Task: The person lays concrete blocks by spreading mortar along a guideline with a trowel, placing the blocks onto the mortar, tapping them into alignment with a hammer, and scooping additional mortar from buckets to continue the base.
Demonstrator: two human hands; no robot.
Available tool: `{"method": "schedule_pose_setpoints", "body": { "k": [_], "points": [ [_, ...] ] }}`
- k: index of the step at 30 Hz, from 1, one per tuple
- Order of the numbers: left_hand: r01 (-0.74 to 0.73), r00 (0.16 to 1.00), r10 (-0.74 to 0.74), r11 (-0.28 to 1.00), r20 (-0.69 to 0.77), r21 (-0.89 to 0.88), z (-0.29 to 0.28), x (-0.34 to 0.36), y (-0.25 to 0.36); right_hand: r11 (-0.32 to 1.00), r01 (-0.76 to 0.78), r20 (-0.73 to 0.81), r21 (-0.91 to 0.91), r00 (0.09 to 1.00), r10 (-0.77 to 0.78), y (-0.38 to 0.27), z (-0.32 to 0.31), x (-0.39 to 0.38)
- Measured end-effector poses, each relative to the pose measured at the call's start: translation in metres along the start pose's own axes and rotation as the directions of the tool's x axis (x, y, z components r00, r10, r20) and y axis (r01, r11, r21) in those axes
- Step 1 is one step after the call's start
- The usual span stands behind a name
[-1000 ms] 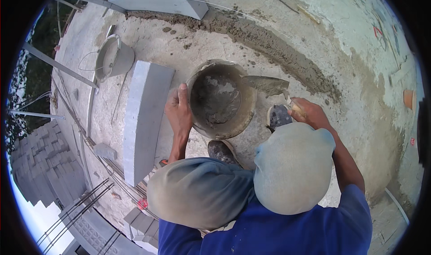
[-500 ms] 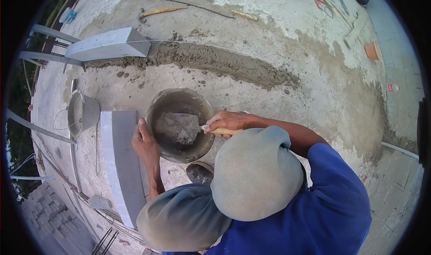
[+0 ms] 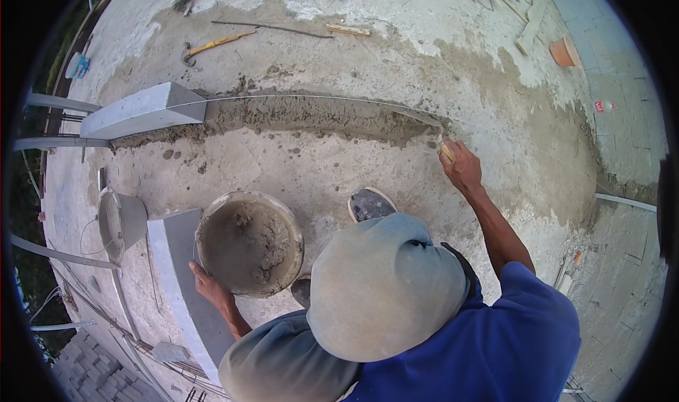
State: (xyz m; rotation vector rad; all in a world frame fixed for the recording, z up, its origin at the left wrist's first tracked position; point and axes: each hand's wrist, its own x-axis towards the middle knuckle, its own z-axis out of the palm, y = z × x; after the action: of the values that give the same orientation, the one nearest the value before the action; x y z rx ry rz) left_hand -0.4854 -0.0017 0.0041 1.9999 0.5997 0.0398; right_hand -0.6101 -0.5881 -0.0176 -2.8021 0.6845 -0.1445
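Note:
My right hand (image 3: 461, 167) is closed around the wooden handle of a trowel (image 3: 422, 118). The trowel's blade lies edge-on against the right end of a long mortar bed (image 3: 304, 115). My left hand (image 3: 211, 289) is at the lower left side of a round bucket (image 3: 296, 225), gripping it, with some fingers hidden by the bucket. Grey wet mortar (image 3: 247, 243) sits inside the bucket. Close beside that hand lies a long pale concrete block (image 3: 185, 282), partly covered by the bucket. Another concrete block (image 3: 141, 113) rests on the mortar bed's left end.
A taut string (image 3: 283, 96) runs along the mortar bed. Beyond it lie a hammer (image 3: 221, 42), a thin rod (image 3: 283, 29) and a wood piece (image 3: 349, 30). A second bucket (image 3: 131, 221) stands at left. Metal bars (image 3: 64, 257) jut in there. My shoe (image 3: 371, 204) is near the bucket.
My right hand has carried the trowel from inside the bucket out to the mortar bed's right end. The load on its blade no longer shows. My left hand has stayed at the bucket, which shifted slightly left.

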Motion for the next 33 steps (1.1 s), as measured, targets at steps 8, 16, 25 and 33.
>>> {"method": "schedule_pose_setpoints", "body": {
  "k": [8,16,25,33],
  "points": [
    [-0.031,0.999,0.029,0.998,-0.044,-0.046,0.002,-0.009,0.008,0.090,-0.752,0.691,0.653,0.640,0.337,-0.016,0.007,0.002],
    [-0.038,0.998,0.030,0.991,-0.063,-0.131,0.006,-0.007,0.006,-0.126,-0.885,0.884,0.449,0.460,-0.077,-0.082,0.029,0.099],
    [-0.043,0.998,0.032,0.982,-0.062,-0.186,0.005,-0.007,0.000,0.088,-0.896,0.869,0.434,0.391,-0.305,-0.228,0.095,0.174],
    [-0.044,0.998,0.037,0.991,-0.054,-0.129,0.001,-0.005,-0.006,0.796,-0.246,0.715,0.552,0.632,-0.301,-0.288,0.082,0.154]
  ]
}}
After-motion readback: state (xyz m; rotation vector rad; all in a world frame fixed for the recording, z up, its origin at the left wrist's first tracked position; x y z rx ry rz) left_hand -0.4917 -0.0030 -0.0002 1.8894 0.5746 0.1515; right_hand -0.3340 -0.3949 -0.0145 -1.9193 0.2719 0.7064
